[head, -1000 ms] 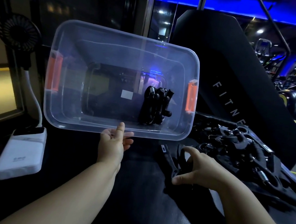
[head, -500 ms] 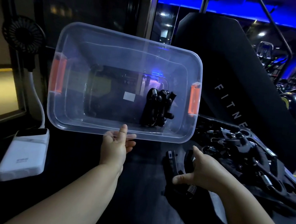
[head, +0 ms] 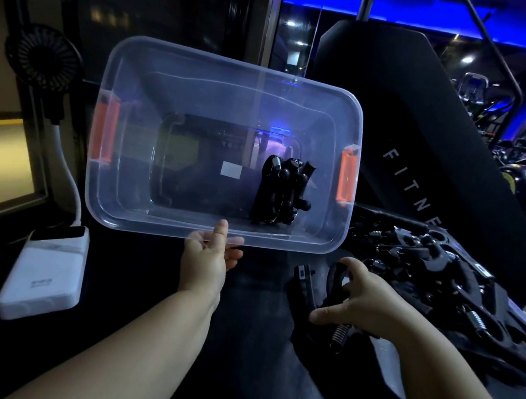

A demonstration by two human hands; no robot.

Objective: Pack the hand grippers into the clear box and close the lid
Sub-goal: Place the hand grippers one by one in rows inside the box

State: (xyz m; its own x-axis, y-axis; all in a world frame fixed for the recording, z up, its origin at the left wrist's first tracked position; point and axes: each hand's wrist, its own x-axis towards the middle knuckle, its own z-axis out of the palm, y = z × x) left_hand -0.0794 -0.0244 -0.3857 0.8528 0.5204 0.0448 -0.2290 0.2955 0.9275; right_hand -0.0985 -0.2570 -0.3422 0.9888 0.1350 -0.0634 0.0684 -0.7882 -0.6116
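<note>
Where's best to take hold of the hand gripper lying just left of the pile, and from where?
Take the hand gripper at the narrow end by its coil spring, from above and the right: it widens toward the clear box, and the right hand sits at that end.

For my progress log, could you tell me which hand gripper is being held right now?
The lone gripper in the right hand; the bundle in the clear box and the pile lie untouched.

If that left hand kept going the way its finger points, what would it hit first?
The left hand grips the clear box by its near rim, so it would press into that rim first; beyond it, probably the box's floor, though depth is unclear.
</note>
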